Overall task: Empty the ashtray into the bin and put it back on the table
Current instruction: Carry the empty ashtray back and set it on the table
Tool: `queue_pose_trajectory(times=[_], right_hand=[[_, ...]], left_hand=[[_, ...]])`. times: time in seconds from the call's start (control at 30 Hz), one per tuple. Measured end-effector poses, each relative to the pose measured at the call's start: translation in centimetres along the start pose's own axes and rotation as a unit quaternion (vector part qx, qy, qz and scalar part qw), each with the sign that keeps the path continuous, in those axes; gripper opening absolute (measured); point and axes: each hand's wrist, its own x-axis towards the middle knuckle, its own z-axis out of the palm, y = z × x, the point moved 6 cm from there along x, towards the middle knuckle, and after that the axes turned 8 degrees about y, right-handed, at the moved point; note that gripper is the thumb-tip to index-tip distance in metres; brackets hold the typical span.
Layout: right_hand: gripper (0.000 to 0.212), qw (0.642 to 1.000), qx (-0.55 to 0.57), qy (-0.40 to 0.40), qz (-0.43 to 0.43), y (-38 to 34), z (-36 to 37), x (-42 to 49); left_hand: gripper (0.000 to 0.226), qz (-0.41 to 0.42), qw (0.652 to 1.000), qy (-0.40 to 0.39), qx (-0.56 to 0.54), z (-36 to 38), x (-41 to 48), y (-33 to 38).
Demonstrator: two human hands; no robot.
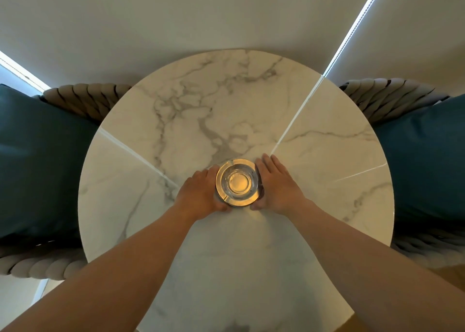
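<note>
A round clear glass ashtray (pixel 237 182) with an amber glow sits near the middle of a round white marble table (pixel 314 206). Its bowl looks empty of ash. My left hand (pixel 201 193) cups its left side, fingers curled against the rim and thumb at the near edge. My right hand (pixel 278 183) presses against its right side, fingers stretched flat along the rim, thumb at the near edge. Both hands touch the ashtray while it rests on the tabletop. No bin is in view.
Two chairs with braided grey backs and dark teal cushions flank the table, one at the left (pixel 37 160) and one at the right (pixel 425 160). A pale wall stands behind the table. Bright light strips reflect across the marble.
</note>
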Motion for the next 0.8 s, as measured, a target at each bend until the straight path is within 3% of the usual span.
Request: queue_pose_trajectory(times=[0.13, 0.33, 0.8], right_hand=[[0.124, 1.000, 0.002, 0.017, 0.006, 0.4, 0.2, -1.1], [0.102, 0.995, -0.037, 0.088, 0.010, 0.2, 0.3, -2.2], [0.096, 0.996, -0.030, 0.080, -0.006, 0.3, -0.8, 0.3]], left_hand=[[0.106, 0.007, 1.000, -0.005, -0.010, 0.0, -0.3, 0.1], [0.107, 0.014, 1.000, 0.011, 0.006, -0.2, -0.1, 0.3], [0.100, 0.022, 0.989, 0.114, 0.096, -0.3, 0.0, 0.7]])
